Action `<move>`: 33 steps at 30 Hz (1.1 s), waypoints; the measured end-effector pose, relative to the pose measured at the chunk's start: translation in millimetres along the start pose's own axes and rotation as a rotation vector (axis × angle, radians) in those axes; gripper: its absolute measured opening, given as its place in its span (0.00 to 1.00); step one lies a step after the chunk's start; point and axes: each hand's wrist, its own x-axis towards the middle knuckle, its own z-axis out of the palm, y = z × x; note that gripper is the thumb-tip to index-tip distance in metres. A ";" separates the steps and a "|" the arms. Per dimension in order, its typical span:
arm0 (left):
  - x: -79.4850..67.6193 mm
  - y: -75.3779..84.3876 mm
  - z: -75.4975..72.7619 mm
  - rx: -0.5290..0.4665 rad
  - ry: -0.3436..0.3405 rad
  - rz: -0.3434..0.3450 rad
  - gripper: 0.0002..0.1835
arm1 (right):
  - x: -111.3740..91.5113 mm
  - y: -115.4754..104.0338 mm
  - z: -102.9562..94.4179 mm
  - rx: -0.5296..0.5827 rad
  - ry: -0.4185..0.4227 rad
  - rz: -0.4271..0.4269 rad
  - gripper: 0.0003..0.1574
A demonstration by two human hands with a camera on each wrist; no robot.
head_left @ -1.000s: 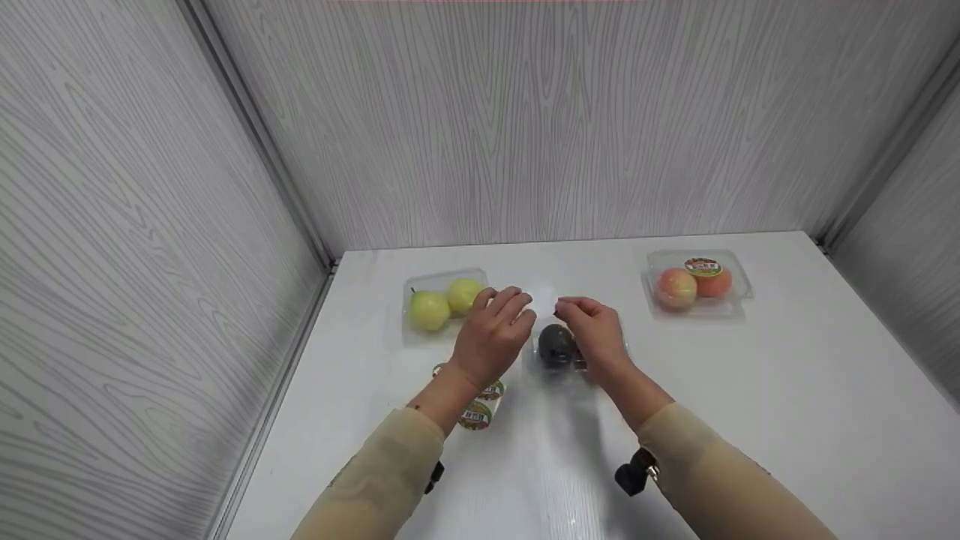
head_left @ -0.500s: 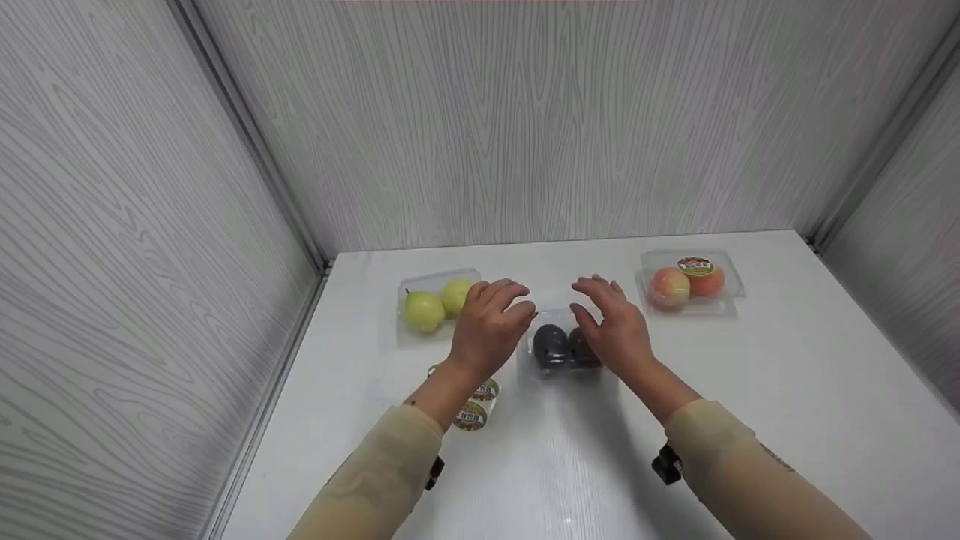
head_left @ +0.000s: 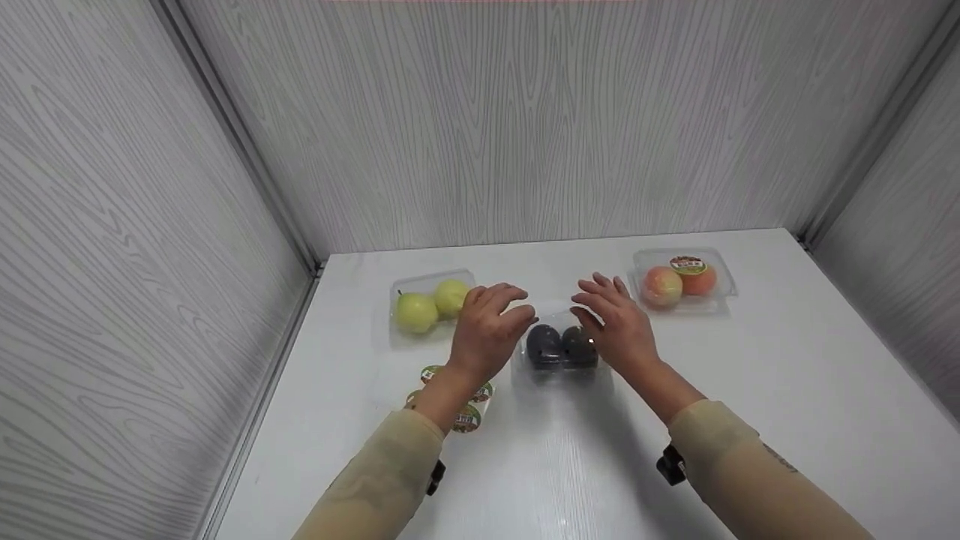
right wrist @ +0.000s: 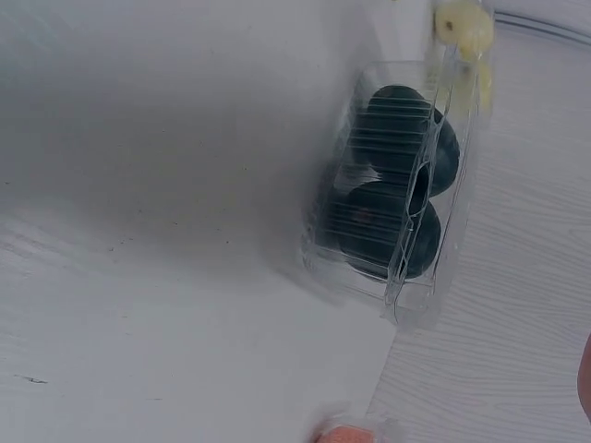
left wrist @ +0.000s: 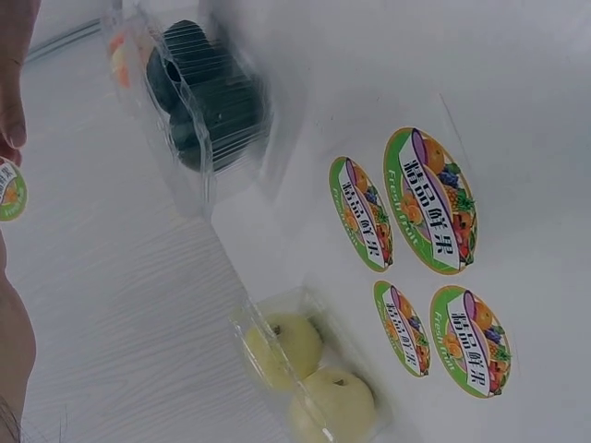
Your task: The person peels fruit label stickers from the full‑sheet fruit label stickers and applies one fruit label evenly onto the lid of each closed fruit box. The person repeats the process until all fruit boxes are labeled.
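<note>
My left hand (head_left: 485, 334) is raised over the table, thumb and fingers curled toward each other. A round fruit-label sticker (left wrist: 11, 192) sits at its fingertips in the left wrist view, pinched there; the head view hardly shows it. Facing it is my right hand (head_left: 619, 326), fingers spread and loosely bent, with nothing held. Between and just below the hands stands a clear plastic clamshell box (right wrist: 355, 263) with two dark, egg-shaped fruits (head_left: 544, 345) inside. The right hand overlaps the box's right side in the head view.
A clear box of two yellow-green pears (head_left: 417, 312) lies back left. Back right is another box with two peach-coloured fruits (head_left: 663, 286) and a label on its lid. Several oval stickers on a sheet (left wrist: 430, 200) lie under the left forearm. Woodgrain panels (head_left: 487, 135) enclose the table.
My right hand has let its fingers spread and drawn back to the right, uncovering more of the dark-fruit box. The left hand has stayed nearly in place. The view has shifted slightly.
</note>
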 end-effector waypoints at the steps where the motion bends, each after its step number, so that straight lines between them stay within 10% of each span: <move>1: -0.4 0.1 0.8 -0.007 0.004 -0.001 0.05 | -0.4 0.7 0.1 -0.002 0.002 -0.004 0.11; 20: -6.3 7.4 16.3 -0.107 0.006 -0.123 0.05 | -12.2 4.8 -5.4 0.004 -0.035 0.041 0.06; 33: -4.2 20.6 32.9 -0.198 -0.068 -0.392 0.05 | -16.4 7.4 -13.4 0.037 -0.097 0.130 0.02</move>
